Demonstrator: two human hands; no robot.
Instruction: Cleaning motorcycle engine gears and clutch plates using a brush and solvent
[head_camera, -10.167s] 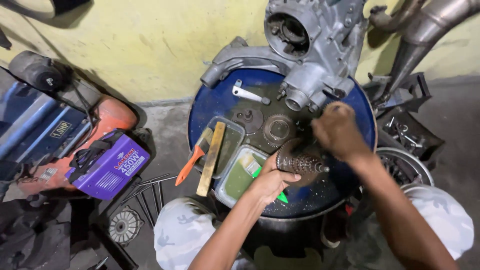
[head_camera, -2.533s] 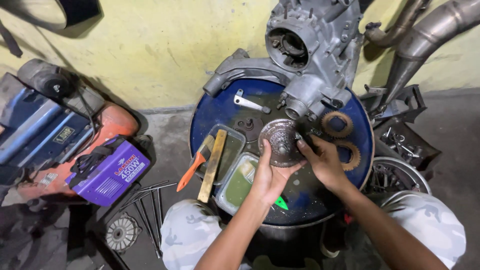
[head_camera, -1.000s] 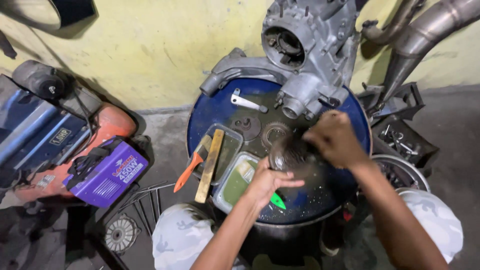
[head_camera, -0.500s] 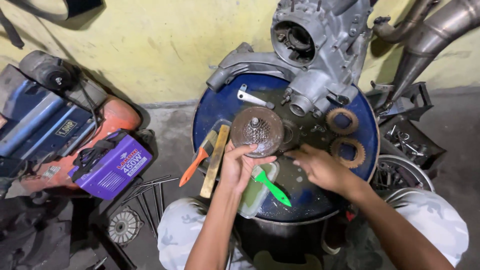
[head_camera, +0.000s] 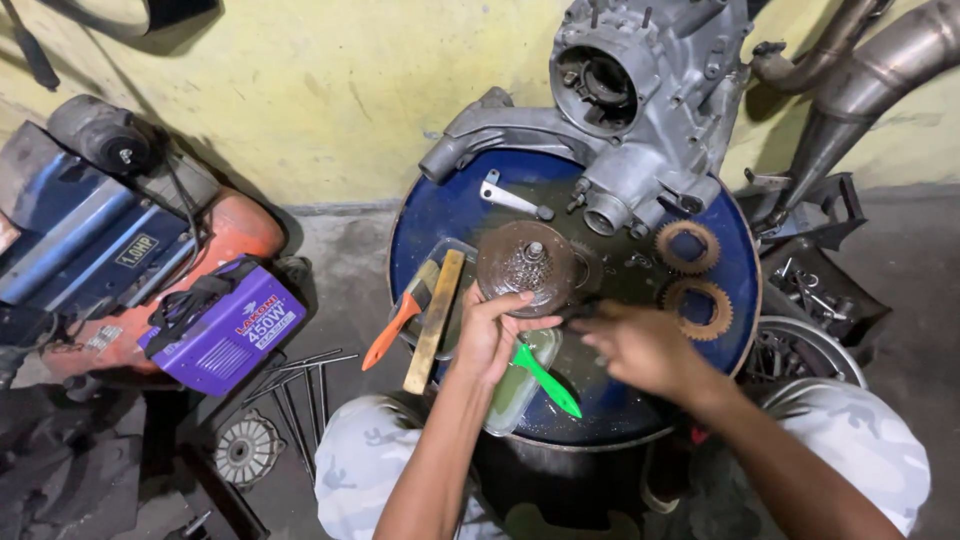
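L hand (head_camera: 492, 335) grips the round clutch pack (head_camera: 526, 267) by its near edge, fingers curled over the rim, thumb side under; disc is tipped up so its flat face looks toward the camera, centre hub pointing up and a bit toward the person. Its axis runs roughly up out of the blue drum top (head_camera: 455, 215), no real long side since it's round. It sits just past the L fingertips, between that hand and the grey engine case (head_camera: 640, 110) beyond.

R hand (head_camera: 645, 350) is blurred, low over the drum just R of the clutch pack, fingers reaching toward its R edge; can't tell if it's closed on anything.

Between the two hands, nearer the body: green-handled brush (head_camera: 545, 378), handle pointing away to the near R, lying across a clear tray (head_camera: 510, 395). L of the L hand: orange-handled brush (head_camera: 395, 325) and a wooden stick (head_camera: 435, 320), both angled up-R. Beyond the R hand: two brown friction rings (head_camera: 688, 247) flat on the drum, one behind the other. Small wrench (head_camera: 512, 198) lies beyond the clutch pack, near the case. Far L of the L hand, on the floor: purple welder box (head_camera: 225, 325)
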